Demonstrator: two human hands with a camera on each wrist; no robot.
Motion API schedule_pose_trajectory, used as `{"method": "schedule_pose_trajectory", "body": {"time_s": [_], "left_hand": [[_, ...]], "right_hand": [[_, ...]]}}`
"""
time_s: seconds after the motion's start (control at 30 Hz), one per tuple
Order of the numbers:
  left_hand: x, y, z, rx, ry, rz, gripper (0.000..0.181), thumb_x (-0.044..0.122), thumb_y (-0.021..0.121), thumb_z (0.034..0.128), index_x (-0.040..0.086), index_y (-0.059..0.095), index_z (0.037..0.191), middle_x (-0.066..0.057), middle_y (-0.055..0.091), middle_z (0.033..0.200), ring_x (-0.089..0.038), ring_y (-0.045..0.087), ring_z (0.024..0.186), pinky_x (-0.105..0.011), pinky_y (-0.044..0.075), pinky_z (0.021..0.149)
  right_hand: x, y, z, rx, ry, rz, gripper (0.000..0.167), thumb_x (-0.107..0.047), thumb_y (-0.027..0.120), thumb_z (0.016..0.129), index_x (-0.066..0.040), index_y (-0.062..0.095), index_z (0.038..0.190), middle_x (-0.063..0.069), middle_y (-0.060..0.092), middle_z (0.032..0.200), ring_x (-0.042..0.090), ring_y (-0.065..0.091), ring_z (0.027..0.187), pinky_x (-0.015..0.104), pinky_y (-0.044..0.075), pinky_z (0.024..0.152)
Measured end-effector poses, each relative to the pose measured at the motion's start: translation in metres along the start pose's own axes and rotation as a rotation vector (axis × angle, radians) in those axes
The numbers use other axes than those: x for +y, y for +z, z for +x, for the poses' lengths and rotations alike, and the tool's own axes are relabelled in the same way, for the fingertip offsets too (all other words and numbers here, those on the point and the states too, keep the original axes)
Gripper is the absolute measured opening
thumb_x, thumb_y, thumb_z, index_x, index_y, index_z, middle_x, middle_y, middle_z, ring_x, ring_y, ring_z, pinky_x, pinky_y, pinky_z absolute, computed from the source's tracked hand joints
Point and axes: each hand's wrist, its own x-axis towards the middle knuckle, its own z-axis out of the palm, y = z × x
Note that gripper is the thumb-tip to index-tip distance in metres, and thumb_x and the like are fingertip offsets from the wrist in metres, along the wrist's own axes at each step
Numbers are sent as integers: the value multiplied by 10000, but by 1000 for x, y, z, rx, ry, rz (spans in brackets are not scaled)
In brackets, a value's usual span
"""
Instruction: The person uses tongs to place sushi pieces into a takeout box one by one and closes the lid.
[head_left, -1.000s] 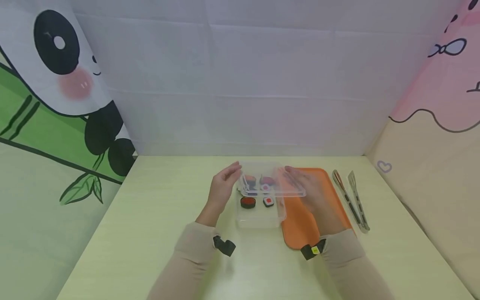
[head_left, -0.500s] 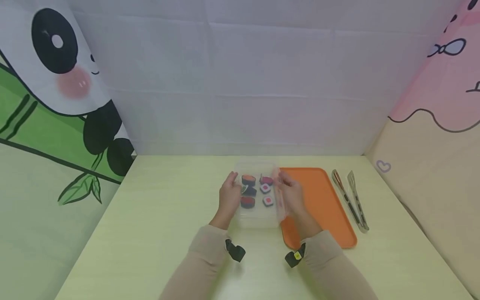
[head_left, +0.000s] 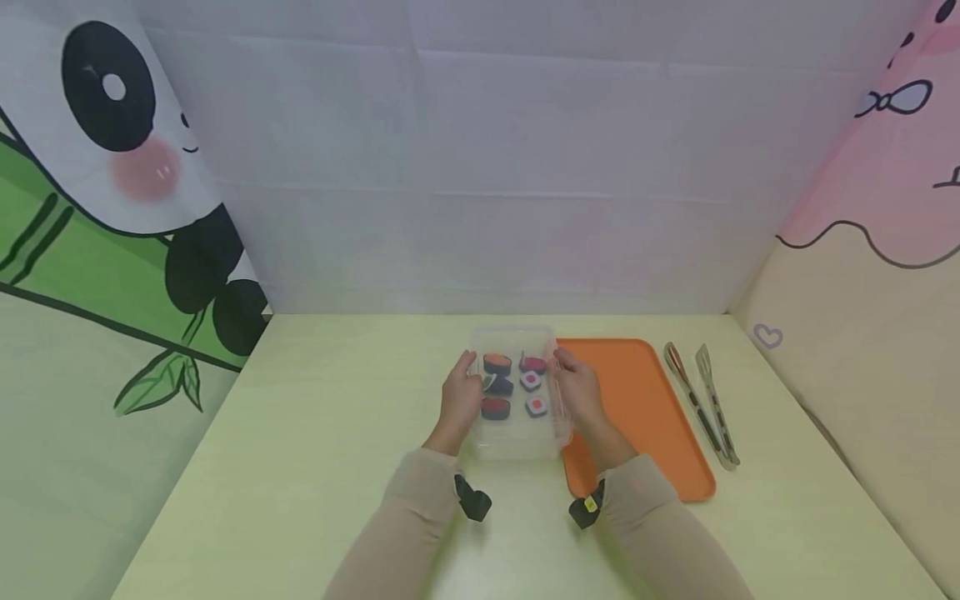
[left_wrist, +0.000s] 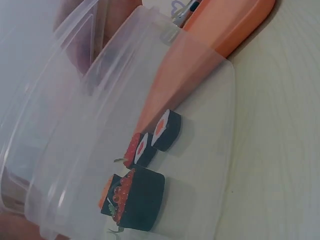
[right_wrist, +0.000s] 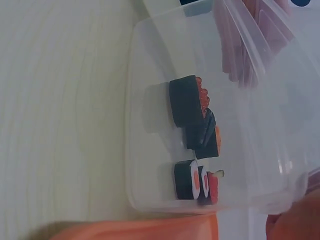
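A clear plastic food container (head_left: 517,448) sits on the table with several toy sushi pieces in it. A clear lid (head_left: 513,340) lies over its top; whether it is fully seated cannot be told. My left hand (head_left: 459,407) grips the lid's left edge, thumb on top, and my right hand (head_left: 583,397) grips the right edge. Through the plastic I see a roe-topped sushi (head_left: 496,408) at left and a sushi roll (head_left: 536,407) at right. In the left wrist view the dark-wrapped roe sushi (left_wrist: 142,200) stands nearest; the right wrist view shows the container wall (right_wrist: 131,125) side-on.
An orange tray (head_left: 637,417) lies right of the container, its left edge close against it. Farther right are metal tongs (head_left: 708,408), their arms spread. A pale wall hanging (head_left: 480,183) closes off the table's back edge.
The lid, tilted and held above the container a second ago, has come down over it. Both hands moved inward to the container's sides. In the last half second little has shifted.
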Motion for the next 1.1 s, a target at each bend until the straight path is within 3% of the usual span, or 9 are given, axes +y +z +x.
{"method": "schedule_pose_trajectory", "body": {"time_s": [0.07, 0.1, 0.17, 0.23, 0.43, 0.5, 0.6, 0.77, 1.1], "left_hand": [[-3, 1, 0, -2, 5, 7, 564, 23, 369, 930, 51, 376, 1493, -104, 237, 1586, -227, 551, 1032, -313, 491, 739], [-5, 1, 1, -6, 9, 6, 559, 28, 372, 936, 50, 373, 1494, -102, 232, 1588, -268, 484, 1211, -360, 481, 877], [-9, 2, 0, -9, 16, 2, 557, 32, 382, 941, 50, 365, 1497, -100, 228, 1589, -310, 283, 1407, -442, 341, 1082], [-12, 2, 0, -17, 33, 17, 560, 36, 393, 949, 41, 338, 1506, -115, 220, 1589, -317, 185, 1442, -464, 194, 1145], [-16, 2, -14, -56, 79, 113, 551, 71, 402, 1007, -1, 238, 1528, -176, 136, 1597, -352, 134, 1445, -494, 147, 1150], [-17, 2, -21, -71, 96, 141, 540, 72, 383, 1021, -10, 220, 1530, -178, 106, 1601, -353, 121, 1446, -502, 144, 1148], [-20, 2, -28, -82, 120, 156, 534, 79, 360, 1036, -7, 193, 1537, -159, 87, 1607, -335, 115, 1449, -485, 143, 1151], [-22, 2, -27, -71, 165, 165, 511, 80, 346, 1048, -25, 206, 1528, -167, 107, 1601, -348, 145, 1441, -478, 154, 1149], [-27, 2, -26, -83, 188, 177, 491, 75, 327, 1060, -37, 207, 1523, -180, 100, 1598, -370, 197, 1421, -488, 183, 1138]], "right_hand": [[2, -1, 0, -13, -2, -18, 440, -151, 497, 1033, 43, 443, 1424, 161, 349, 1519, 336, 299, 1397, 420, 281, 1117], [4, -2, 0, -23, -6, -25, 441, -150, 490, 1036, 42, 438, 1429, 153, 342, 1525, 334, 289, 1402, 426, 281, 1117], [9, -3, 0, -40, -12, -33, 436, -130, 471, 1036, 41, 430, 1435, 133, 325, 1539, 329, 268, 1410, 440, 275, 1119], [14, -3, -2, -49, -29, -71, 434, -100, 458, 1026, 38, 430, 1437, 125, 312, 1547, 339, 249, 1415, 466, 267, 1119], [27, 0, -11, -33, -167, -383, 448, -100, 421, 1037, 7, 389, 1471, 216, 293, 1532, 423, 253, 1391, 565, 220, 1107], [29, 1, -16, -34, -183, -441, 461, -123, 395, 1050, -21, 351, 1498, 220, 262, 1544, 420, 237, 1396, 562, 209, 1110], [31, 1, -23, -32, -170, -439, 471, -137, 368, 1056, -82, 328, 1522, 184, 224, 1569, 399, 210, 1411, 543, 187, 1121], [32, -2, -23, -29, -147, -414, 472, -157, 367, 1058, -140, 336, 1528, 98, 225, 1584, 349, 215, 1419, 502, 201, 1127], [33, 0, -24, -23, -147, -396, 464, -157, 387, 1063, -129, 340, 1524, 107, 243, 1575, 337, 213, 1421, 498, 196, 1128]]}}
